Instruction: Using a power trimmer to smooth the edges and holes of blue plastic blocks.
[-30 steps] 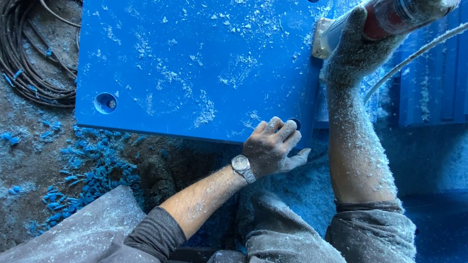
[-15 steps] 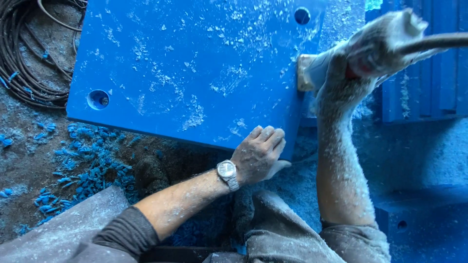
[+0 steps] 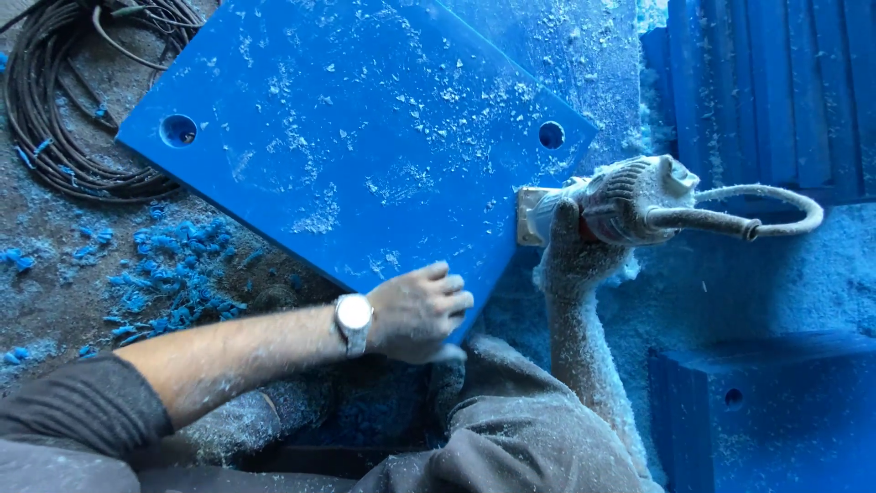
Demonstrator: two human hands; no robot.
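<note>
While the big blue plastic board (image 3: pixel 365 146) lies tilted across the dusty ground, the person sits low behind it with both arms stretched forward. Their left hand (image 3: pixel 418 312) lies flat on the board's near corner, fingers spread and relaxed on the surface with the thumb tucked under the edge, gripping nothing but the board itself. A silver wristwatch (image 3: pixel 352 319) sits on that wrist, and the dark sleeve (image 3: pixel 82 411) is pushed back up the forearm.

Over on the other side, the right hand (image 3: pixel 573 248) is wrapped tightly around a power tool (image 3: pixel 630 201), the whole hand and forearm caked in pale shavings. The tool's square metal base (image 3: pixel 529 216) presses against the right edge of the board, just below a round hole (image 3: pixel 551 135) near that corner. A second round hole (image 3: pixel 178 130) shows at the board's far left corner. A dust-coated cord (image 3: pixel 776 205) loops out from the back of the tool to the right.

White flecks are scattered all over the board's top. Blue curls of shavings (image 3: pixel 173 265) lie in a heap on the ground beside the board's lower left edge. A coil of dark cable (image 3: pixel 55 100) rests at the upper left, partly under the board's corner. More blue slabs (image 3: pixel 757 82) stand stacked at the upper right, and another blue block (image 3: pixel 766 402) with a small hole sits at the lower right.
</note>
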